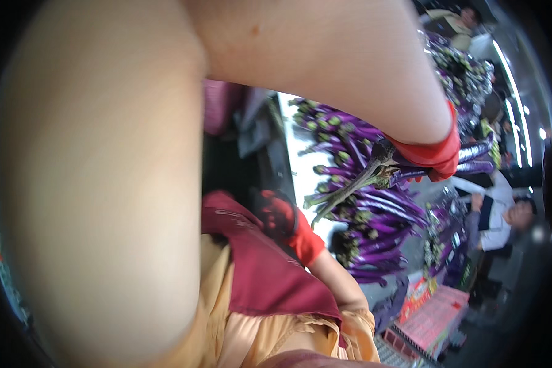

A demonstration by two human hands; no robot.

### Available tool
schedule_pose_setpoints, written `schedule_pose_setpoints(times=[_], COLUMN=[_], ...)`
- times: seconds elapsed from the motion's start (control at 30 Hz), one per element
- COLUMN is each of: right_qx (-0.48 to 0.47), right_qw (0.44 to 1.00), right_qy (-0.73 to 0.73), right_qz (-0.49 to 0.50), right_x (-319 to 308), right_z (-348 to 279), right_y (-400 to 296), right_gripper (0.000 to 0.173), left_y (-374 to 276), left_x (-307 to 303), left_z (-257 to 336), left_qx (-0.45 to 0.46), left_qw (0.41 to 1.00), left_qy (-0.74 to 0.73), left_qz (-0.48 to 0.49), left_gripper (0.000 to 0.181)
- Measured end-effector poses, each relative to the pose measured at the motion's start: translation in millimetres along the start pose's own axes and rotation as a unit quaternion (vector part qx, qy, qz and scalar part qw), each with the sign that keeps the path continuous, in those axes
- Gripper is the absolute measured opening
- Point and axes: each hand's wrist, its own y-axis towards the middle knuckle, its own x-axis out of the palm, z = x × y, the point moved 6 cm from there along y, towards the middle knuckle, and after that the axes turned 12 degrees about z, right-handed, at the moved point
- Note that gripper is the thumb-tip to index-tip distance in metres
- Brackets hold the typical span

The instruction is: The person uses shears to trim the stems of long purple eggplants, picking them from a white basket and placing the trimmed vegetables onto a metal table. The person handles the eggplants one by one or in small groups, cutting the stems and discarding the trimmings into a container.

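My left hand (441, 158), in a red glove, is closed around at least two long purple eggplants (476, 158). Their long stems (345, 191) stick out on the side toward me. This bunch is raised over rows of more purple eggplants (386, 207) laid on the table, stem ends toward me. My right hand (287, 225) wears a red glove with dark patches and hangs low by my maroon apron (276, 276), near the table's white edge (303, 170). Its fingers are blurred, and whether they hold anything is unclear. My bare left arm (331, 60) covers much of the view.
Across the table a person in light clothing (494, 225) stands by another pile of eggplants (434, 241). More eggplants lie in a heap (464, 73) on my left, with another person (455, 23) beyond. On my right are a pink printed box (437, 313) and dark cloth (391, 299).
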Motion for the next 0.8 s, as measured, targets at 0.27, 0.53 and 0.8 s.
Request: schedule_pose_setpoints(times=[0.27,0.53,0.8], right_qx=[-0.055,-0.102,-0.11], right_qw=[0.996,0.989,0.976], right_qy=[0.048,0.094,0.18], right_qz=[0.043,0.052,0.048], right_x=[38.1,2.7,-12.5], right_z=[13.3,11.7,15.7], right_y=[-43.1,-53.9,-76.1], right_gripper=[0.049,0.047,0.041], left_y=[-132.6,-136.8,-147.2], left_x=[-28.9,-38.3,-29.3], left_z=[-22.2,-101.6,-140.9], left_qx=[0.061,0.095,0.05], left_qw=[0.998,0.994,0.992], left_qy=[-0.009,-0.043,-0.118], left_qz=[0.02,0.019,0.011], left_gripper=[0.045,0.049,0.055])
